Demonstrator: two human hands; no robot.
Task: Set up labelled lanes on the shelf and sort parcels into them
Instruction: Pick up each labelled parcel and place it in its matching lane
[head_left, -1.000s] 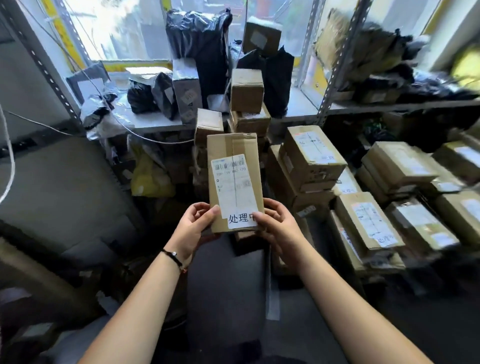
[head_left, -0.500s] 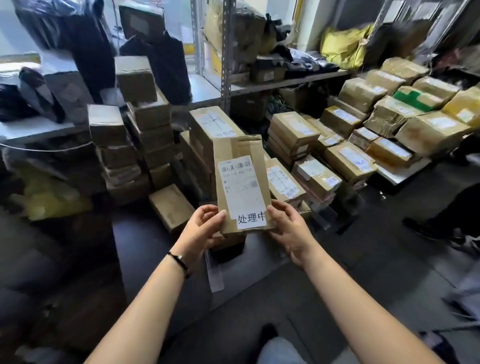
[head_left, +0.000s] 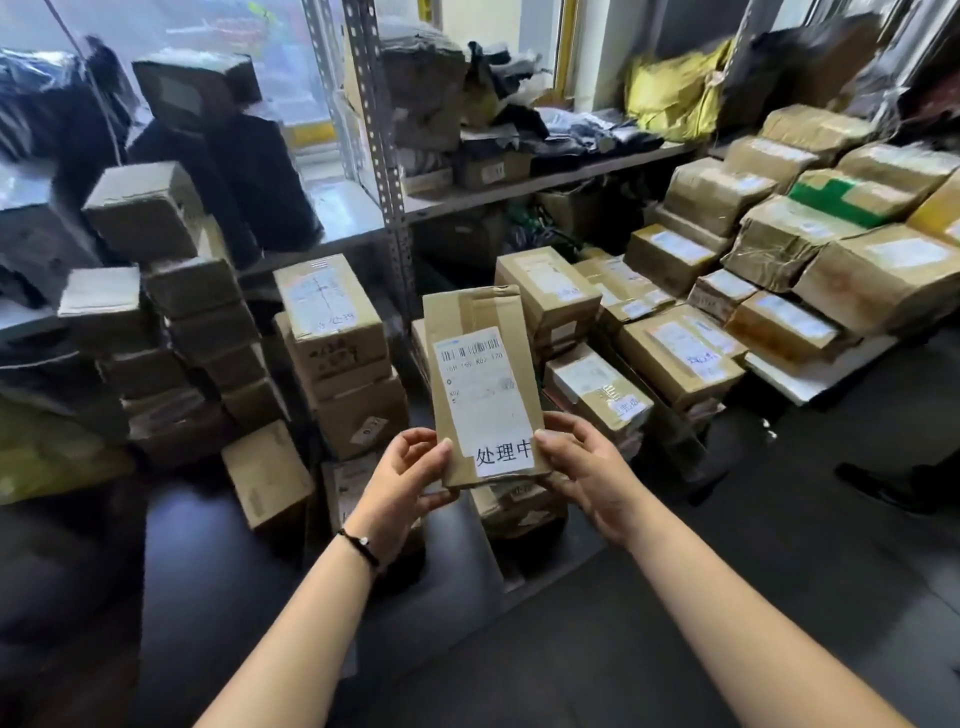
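Pinching the flat cardboard parcel (head_left: 480, 384) by its lower corners, left hand (head_left: 402, 483) and right hand (head_left: 587, 467) hold it upright above floor stacks; looks light, stiff; grip the edges, sparing the label (head_left: 485, 400).

Head view, forward-down, close to parcel (head_left: 483, 387)

Swung right, away from the window-side stack (head_left: 202, 332) faced a second ago. Carried the parcel (head_left: 480, 384) across to the right of the shelf post (head_left: 382, 171), now before the low rows of labelled boxes (head_left: 680, 353). Brought the green-marked box (head_left: 844, 200) and yellow bag (head_left: 670, 96) into view.
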